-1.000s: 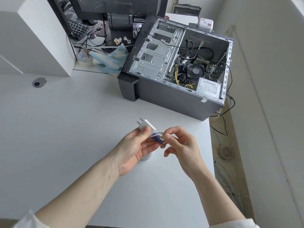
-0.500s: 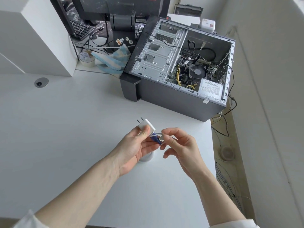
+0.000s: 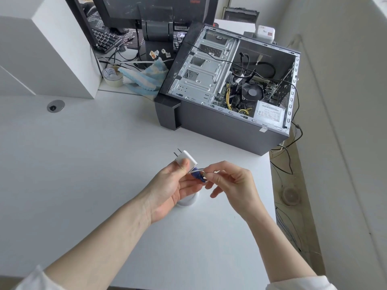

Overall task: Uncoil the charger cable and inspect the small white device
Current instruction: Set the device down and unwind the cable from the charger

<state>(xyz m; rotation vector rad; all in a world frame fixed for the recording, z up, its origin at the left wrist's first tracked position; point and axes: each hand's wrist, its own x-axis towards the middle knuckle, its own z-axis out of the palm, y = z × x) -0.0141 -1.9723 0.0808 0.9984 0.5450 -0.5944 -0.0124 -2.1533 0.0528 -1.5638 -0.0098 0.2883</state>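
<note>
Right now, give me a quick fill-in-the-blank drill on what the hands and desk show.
1. The white charger is held in the ____ hand.
2. The right hand pinches the cable by a ____ tie.
3. The computer case on the desk lies with its side ____.

Missing: left; blue; open

The left hand (image 3: 171,185) hides most of the small white device (image 3: 187,200) at six o'clock. The monitor (image 3: 155,9) at twelve o'clock is cropped.
</note>
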